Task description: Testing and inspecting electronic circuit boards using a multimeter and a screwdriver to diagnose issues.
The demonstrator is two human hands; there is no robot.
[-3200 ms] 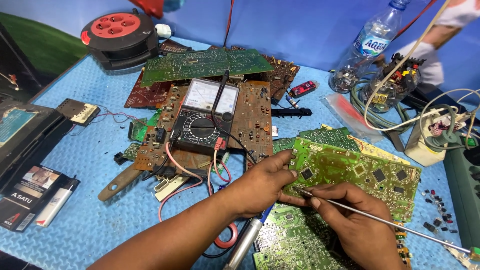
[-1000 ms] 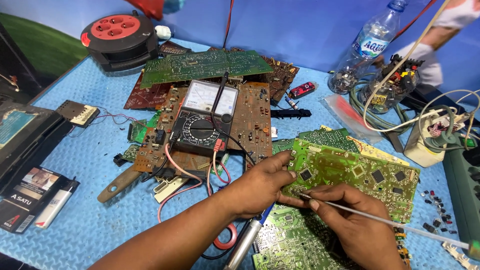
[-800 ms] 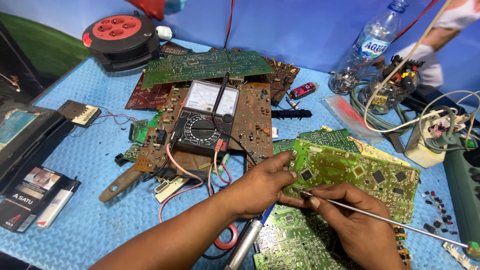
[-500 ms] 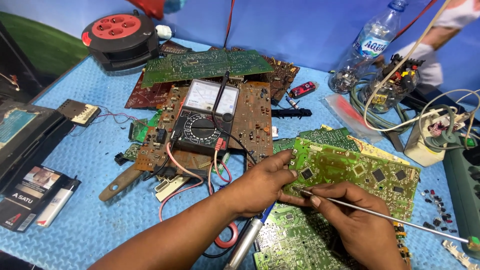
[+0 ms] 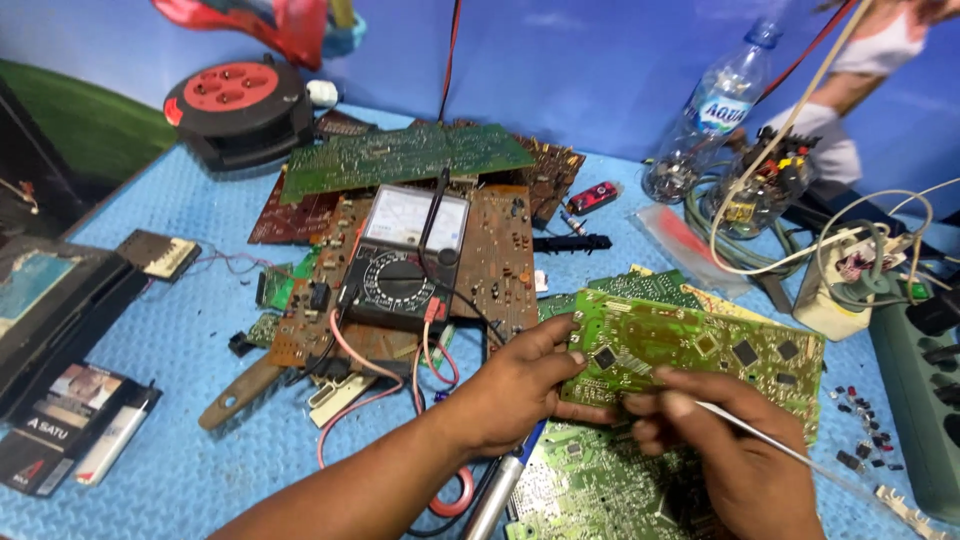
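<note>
My left hand (image 5: 520, 385) grips the near-left edge of a bright green circuit board (image 5: 700, 355), thumb on top beside a black chip, fingers curled under, so the board sits tilted above the table (image 5: 180, 330). My right hand (image 5: 735, 455) is closed around a thin metal rod (image 5: 800, 455), pinched between thumb and fingertips; its near end rests on the board's front edge close to my left thumb, and the rod runs off to the lower right. Under both hands lies another green board (image 5: 590, 485), flat, with a silver-barrelled tool (image 5: 495, 495) just beside it on the left.

Behind my left hand a black analogue multimeter (image 5: 400, 265) rests on a stack of brown boards (image 5: 495, 255), its red leads (image 5: 355, 385) looping across the blue mat. A long dark green board (image 5: 400, 155) lies across the stack's far side. Farther back sits a red and black cable reel (image 5: 240, 105). To the right stand a clear plastic bottle (image 5: 705, 115) and a tangle of cables (image 5: 850, 250); small loose components (image 5: 860, 430) scatter near the board's right end.
</note>
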